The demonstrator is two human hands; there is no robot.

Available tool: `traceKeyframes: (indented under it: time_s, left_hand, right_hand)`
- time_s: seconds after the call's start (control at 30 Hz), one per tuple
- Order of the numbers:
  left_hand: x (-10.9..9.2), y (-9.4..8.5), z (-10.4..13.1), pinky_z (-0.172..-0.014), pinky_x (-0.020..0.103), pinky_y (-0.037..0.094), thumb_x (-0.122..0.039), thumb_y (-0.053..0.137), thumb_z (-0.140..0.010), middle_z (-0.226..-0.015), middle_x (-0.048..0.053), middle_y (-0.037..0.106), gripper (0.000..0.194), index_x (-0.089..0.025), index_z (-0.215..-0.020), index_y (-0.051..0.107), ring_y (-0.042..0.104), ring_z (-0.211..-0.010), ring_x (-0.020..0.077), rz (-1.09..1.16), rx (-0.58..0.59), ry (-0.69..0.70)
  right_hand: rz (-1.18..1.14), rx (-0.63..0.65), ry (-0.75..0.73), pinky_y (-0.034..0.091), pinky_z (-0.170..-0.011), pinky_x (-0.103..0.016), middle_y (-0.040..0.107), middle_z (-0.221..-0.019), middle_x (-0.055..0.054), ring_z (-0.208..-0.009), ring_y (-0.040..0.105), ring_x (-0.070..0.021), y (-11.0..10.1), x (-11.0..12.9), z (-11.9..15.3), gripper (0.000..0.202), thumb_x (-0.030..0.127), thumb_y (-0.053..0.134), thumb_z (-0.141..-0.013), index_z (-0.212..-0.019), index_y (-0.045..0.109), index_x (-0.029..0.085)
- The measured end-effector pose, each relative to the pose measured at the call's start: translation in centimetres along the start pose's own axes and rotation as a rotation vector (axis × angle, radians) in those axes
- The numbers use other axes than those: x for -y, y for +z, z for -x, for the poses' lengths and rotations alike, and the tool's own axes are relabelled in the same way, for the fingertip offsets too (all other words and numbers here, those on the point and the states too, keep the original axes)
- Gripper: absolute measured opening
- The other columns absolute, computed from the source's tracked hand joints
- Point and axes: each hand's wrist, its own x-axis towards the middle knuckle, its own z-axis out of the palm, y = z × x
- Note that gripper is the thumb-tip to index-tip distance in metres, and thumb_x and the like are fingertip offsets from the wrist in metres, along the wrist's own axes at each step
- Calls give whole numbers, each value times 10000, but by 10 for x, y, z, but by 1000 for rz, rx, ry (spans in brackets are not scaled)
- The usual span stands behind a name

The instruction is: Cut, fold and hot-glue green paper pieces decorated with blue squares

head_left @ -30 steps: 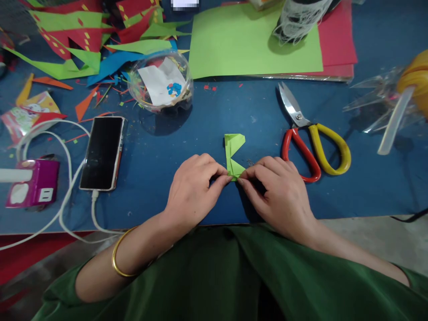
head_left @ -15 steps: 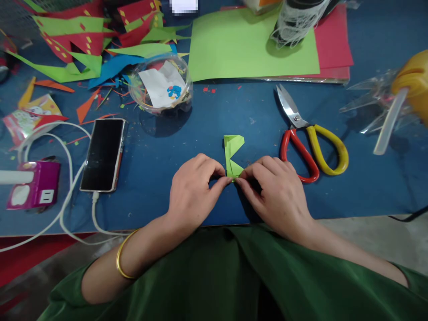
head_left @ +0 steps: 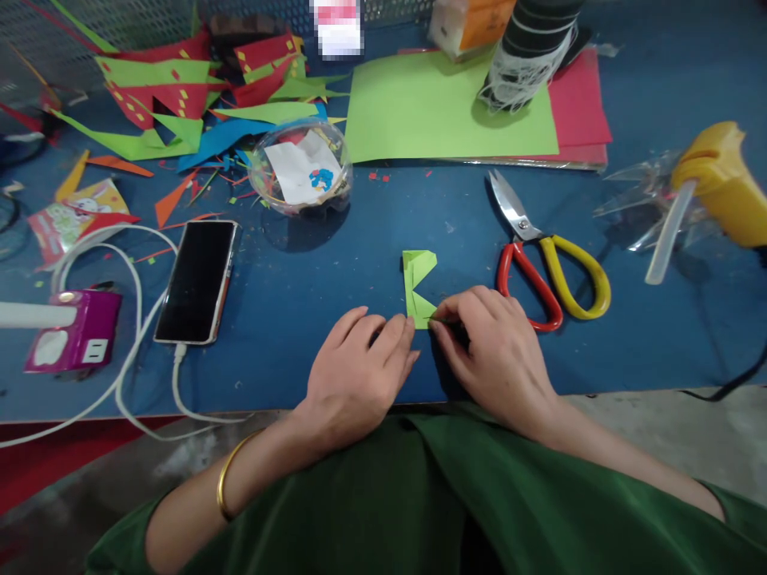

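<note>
A small folded piece of light green paper [head_left: 418, 275], notched on its right side, lies on the blue tabletop [head_left: 335, 271] in front of me. My right hand [head_left: 494, 351] pinches its lower right corner between thumb and fingertips. At its lower left edge, my left hand [head_left: 363, 371] rests with fingers stretched out, the fingertips touching or just beside the paper. Close by my right hand lie scissors [head_left: 527, 231] with one red and one yellow handle, blades pointing away from me.
A phone [head_left: 197, 279] on a white cable and a purple plug adapter [head_left: 75, 331] lie left. Behind are a clear tub [head_left: 300, 169], red and green paper cutouts [head_left: 159, 88], green sheets [head_left: 413, 104] and a thread-wrapped black cylinder [head_left: 524, 60]. A yellow glue gun [head_left: 716, 172] sits right.
My left hand has let go of its pinch on the green paper, and its fingers have straightened and turned flatter. My right hand keeps its pinch. The camera view has shifted slightly.
</note>
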Motion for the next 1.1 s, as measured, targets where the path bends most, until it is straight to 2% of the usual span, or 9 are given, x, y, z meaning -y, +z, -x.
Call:
traceKeyframes:
  time_s: [0.03, 0.1, 0.17, 0.27, 0.33, 0.47, 0.7, 0.9, 1.1]
  left_hand:
    - [-1, -1, 1, -956, 421, 488, -257, 554, -980, -1107, 75, 765, 273, -103, -1146, 708, 655, -896, 226, 4, 23, 0]
    - [-2, -4, 4, -977, 437, 479, -303, 542, -986, -1169, 98, 746, 344, -74, -1198, 686, 650, -948, 243, 17, 62, 4]
    - [-3, -6, 5, -991, 454, 465, -340, 534, -985, -1211, 120, 728, 411, -41, -1235, 665, 644, -981, 264, 20, 83, 20]
    - [-5, -6, 6, -1003, 459, 444, -326, 531, -973, -1221, 139, 721, 426, -17, -1233, 665, 642, -989, 278, 0, 83, 43]
    - [-5, -5, 7, -1002, 453, 441, -304, 527, -966, -1213, 142, 724, 413, -15, -1222, 674, 644, -981, 271, -19, 71, 51]
    - [-5, -3, 8, -1000, 445, 437, -293, 495, -982, -1239, 114, 721, 408, -36, -1245, 672, 635, -980, 254, -39, 62, 45]
    - [-3, -2, 10, -991, 444, 423, -314, 494, -984, -1249, 78, 726, 413, -64, -1262, 670, 625, -999, 255, 4, 58, 9]
    - [-3, -4, 12, -957, 440, 426, -335, 531, -982, -1335, 61, 685, 419, -72, -1284, 657, 620, -1010, 256, -6, 43, 28]
    - [-4, -3, 10, -953, 448, 435, -310, 549, -972, -1309, 80, 699, 394, -62, -1252, 672, 628, -979, 256, 33, 29, 42]
  right_hand:
    - [-10, -43, -1, 403, -701, -355, 666, -821, -40, -759, 607, -211, -2, -1, 2, 42, 207, 561, -947, -938, 595, 184]
    - [-12, -128, -51, 447, -739, -356, 721, -882, -50, -806, 651, -209, -5, -2, 7, 121, 186, 576, -940, -1058, 597, 175]
    - [17, -148, -190, 479, -820, -363, 760, -1000, -71, -940, 679, -218, -9, -3, 12, 212, 154, 574, -942, -1153, 592, 170]
    - [76, -48, -438, 467, -974, -383, 747, -1184, -99, -1190, 622, -239, -10, -5, 18, 304, 115, 533, -956, -1257, 576, 116]
    - [130, 17, -508, 433, -1046, -399, 718, -1259, -117, -1271, 573, -253, -9, -6, 21, 336, 115, 506, -967, -1294, 569, 64]
    - [229, 40, -526, 401, -1089, -427, 697, -1295, -141, -1261, 581, -274, -10, -7, 25, 361, 143, 514, -973, -1300, 583, 7]
    - [260, 7, -534, 396, -1086, -429, 739, -1200, -151, -1157, 642, -263, -16, -2, 24, 352, 204, 505, -1001, -1246, 618, -22]
    - [239, -2, -501, 385, -1101, -430, 734, -1212, -141, -1168, 636, -260, -11, -3, 26, 354, 217, 482, -1008, -1250, 619, -1]
    - [226, -4, -506, 375, -1112, -423, 734, -1217, -135, -1165, 632, -248, -11, -6, 26, 337, 206, 483, -1000, -1246, 620, 21]
